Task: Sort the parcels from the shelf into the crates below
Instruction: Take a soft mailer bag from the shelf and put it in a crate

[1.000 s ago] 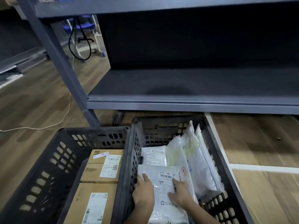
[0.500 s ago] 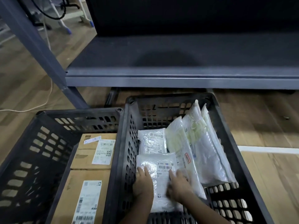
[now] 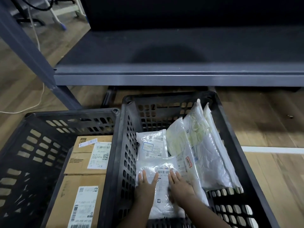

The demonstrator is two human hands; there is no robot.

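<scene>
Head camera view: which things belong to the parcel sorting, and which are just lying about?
Job: left hand, right hand, flat white parcel under both, right crate, leaning bags, left crate, cardboard boxes, shelf.
Lying about: white cable, stand legs on the floor.

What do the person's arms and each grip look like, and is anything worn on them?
Both are bare: the left grip and the right grip are ungloved hands, with no ring visible. The forearms show no sleeve, watch or band as far as the picture's lower edge.

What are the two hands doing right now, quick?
Left hand: open, fingers flat on the white parcel.
Right hand: open, flat on the same parcel.
</scene>
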